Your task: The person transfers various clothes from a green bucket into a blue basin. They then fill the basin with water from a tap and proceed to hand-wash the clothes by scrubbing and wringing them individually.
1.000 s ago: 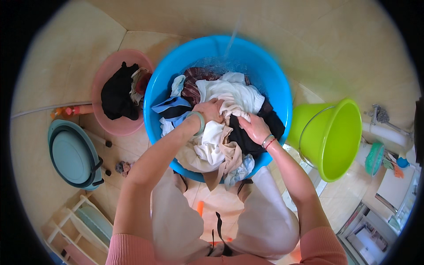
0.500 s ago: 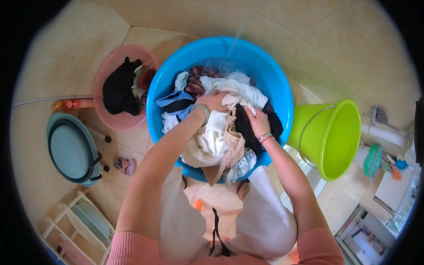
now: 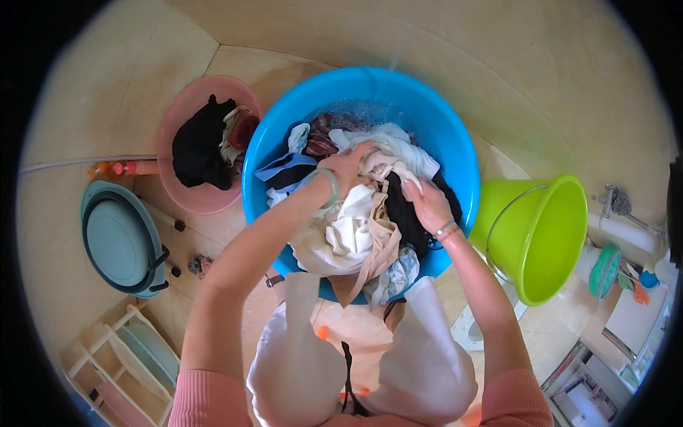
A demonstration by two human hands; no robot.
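Both your left hand (image 3: 348, 167) and right hand (image 3: 425, 203) pinch the beige garment (image 3: 377, 235) in the blue basin (image 3: 455, 142); hard wringing risks water slopping over the 6 o'clock rim.

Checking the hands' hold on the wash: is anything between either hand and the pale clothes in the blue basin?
Nothing visible: the left hand and right hand both rest directly on the pale cream garment heaped in the round blue plastic basin.

A home washing area: tiled floor (image 3: 541, 85), 2 laundry basins (blue (image 3: 455, 142), pink (image 3: 186, 121)), green bucket (image 3: 548, 242).

pink basin (image 3: 186, 203) of dark clothes, lime green bucket (image 3: 542, 238), stacked teal tubs (image 3: 117, 238)
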